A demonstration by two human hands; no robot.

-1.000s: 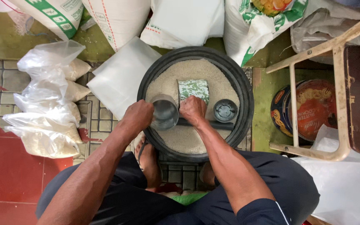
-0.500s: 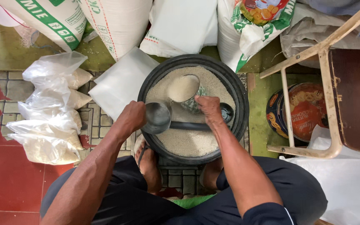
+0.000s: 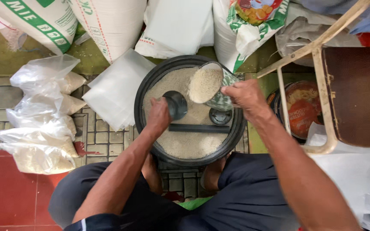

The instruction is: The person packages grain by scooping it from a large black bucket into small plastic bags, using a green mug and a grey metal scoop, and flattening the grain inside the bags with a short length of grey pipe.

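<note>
Scooping: my right hand (image 3: 247, 95) is closed around the tin cup (image 3: 213, 87), heaped with grain and tilted toward the left, upper centre of the frame.
Left grip: my left hand (image 3: 159, 116) is clamped on a dark funnel (image 3: 175, 105) standing in the black basin (image 3: 148, 85).
Advice: I judge the cup's lip should come over the funnel mouth, then tip slowly.
Nearby: filled plastic bags (image 3: 39, 115) lie at left.

Open grain surface in the black basin (image 3: 142, 115) below the black bar (image 3: 199, 128) gives my hands room. Sacks (image 3: 108, 21) block the far side, filled plastic bags (image 3: 39, 124) the left, chair frame (image 3: 322, 85) the right.
</note>
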